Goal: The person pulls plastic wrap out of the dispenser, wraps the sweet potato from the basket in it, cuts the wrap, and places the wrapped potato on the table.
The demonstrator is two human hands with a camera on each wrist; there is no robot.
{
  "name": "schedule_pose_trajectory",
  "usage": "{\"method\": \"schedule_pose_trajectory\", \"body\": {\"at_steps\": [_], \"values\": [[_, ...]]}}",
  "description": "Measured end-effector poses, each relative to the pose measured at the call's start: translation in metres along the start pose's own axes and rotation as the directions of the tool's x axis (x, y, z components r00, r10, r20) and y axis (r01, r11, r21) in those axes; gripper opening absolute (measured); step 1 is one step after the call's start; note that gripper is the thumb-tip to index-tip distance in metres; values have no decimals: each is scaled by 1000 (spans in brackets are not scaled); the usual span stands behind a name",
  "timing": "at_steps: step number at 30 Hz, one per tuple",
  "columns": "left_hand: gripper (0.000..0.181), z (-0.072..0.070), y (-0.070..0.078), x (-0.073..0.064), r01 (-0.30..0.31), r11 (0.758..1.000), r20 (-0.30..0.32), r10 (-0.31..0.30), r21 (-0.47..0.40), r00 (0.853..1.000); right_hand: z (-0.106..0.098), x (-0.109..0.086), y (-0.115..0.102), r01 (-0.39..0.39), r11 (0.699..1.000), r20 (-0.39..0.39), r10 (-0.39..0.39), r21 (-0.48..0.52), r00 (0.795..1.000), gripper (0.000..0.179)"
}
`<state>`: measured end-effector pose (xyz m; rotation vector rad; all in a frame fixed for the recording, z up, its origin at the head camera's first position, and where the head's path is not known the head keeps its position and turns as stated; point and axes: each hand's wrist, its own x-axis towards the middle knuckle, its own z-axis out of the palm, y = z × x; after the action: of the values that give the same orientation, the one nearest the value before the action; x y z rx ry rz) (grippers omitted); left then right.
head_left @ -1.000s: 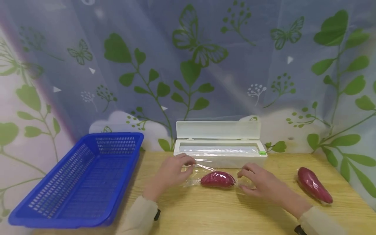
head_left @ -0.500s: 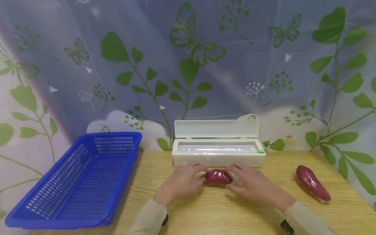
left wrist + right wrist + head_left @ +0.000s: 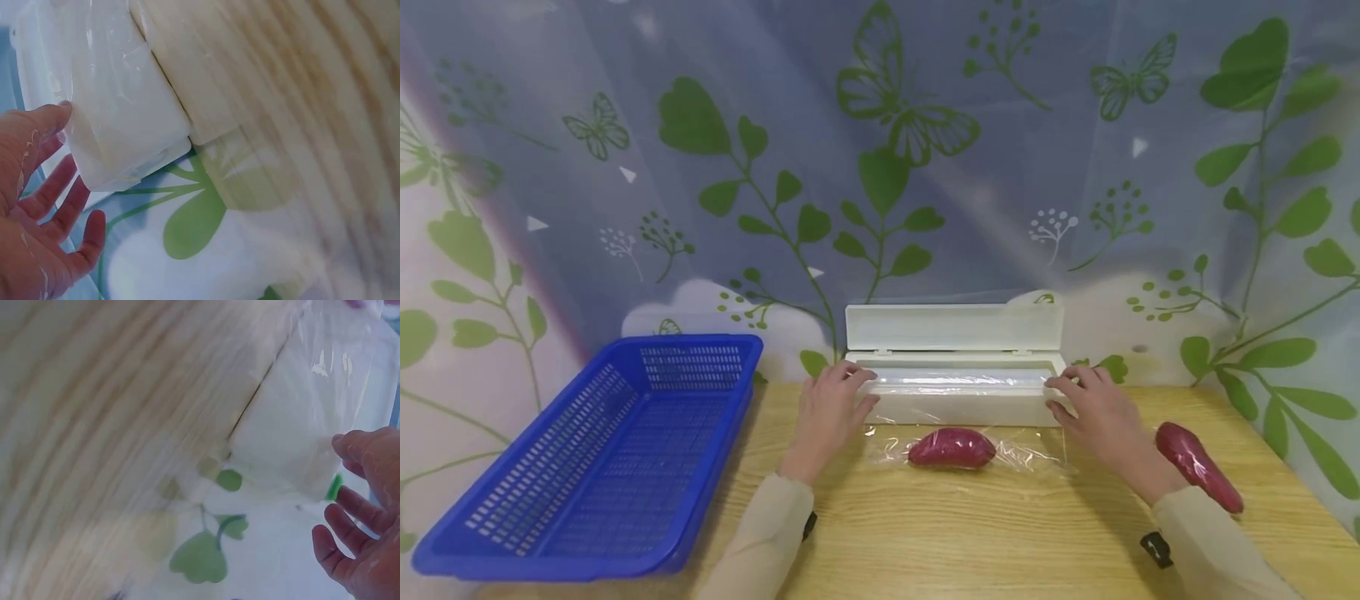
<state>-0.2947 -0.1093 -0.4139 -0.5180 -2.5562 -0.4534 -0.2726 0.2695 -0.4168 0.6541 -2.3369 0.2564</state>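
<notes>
A red-purple sweet potato (image 3: 952, 448) lies on the table under clear cling film (image 3: 1026, 454), which spreads to both sides of it. Behind it stands a white cling film box (image 3: 955, 408), lid raised, with the film roll (image 3: 955, 379) showing inside. My left hand (image 3: 829, 412) is at the box's left end; in the left wrist view its thumb meets the film at the box corner, other fingers spread. At the right end is my right hand (image 3: 1101, 417), thumb against the film in the right wrist view, fingers apart. Neither hand visibly grips anything.
A blue plastic basket (image 3: 700, 492) stands on the left of the wooden table (image 3: 940, 542). Another sweet potato (image 3: 1198, 467), wrapped in film, lies to the right. A patterned curtain (image 3: 955, 233) hangs close behind the box.
Both hands first closed in on the sweet potato's ends, pressing the film around it. Since then they have moved apart and back to the box's two ends, leaving the sweet potato on the table.
</notes>
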Motion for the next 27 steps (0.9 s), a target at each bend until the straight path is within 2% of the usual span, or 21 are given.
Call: {"method": "schedule_pose_trajectory", "body": {"at_steps": [3, 5, 10, 17, 23, 27], "values": [[19, 2, -1, 0, 5, 1000, -15, -5, -10, 1000, 0, -1, 8, 2, 1000, -22, -2, 23, 1000, 24], [12, 3, -2, 0, -13, 1000, -42, 12, -26, 999, 0, -2, 12, -6, 999, -27, 7, 40, 1000, 22], [8, 3, -3, -2, -41, 996, -77, 35, -78, 996, -3, -5, 15, -17, 998, -33, 19, 58, 999, 22], [7, -5, -4, -7, -83, 984, -56, 75, -158, 996, -9, -9, 14, -9, 998, -51, 12, 65, 999, 22], [7, -9, -5, -13, -88, 976, -51, 79, -198, 996, -4, 1, 15, 49, 999, -18, -50, -3, 999, 37], [7, -10, -4, -16, -99, 973, -43, 92, -209, 995, 0, 4, 16, 64, 998, -25, -63, 14, 998, 27]]}}
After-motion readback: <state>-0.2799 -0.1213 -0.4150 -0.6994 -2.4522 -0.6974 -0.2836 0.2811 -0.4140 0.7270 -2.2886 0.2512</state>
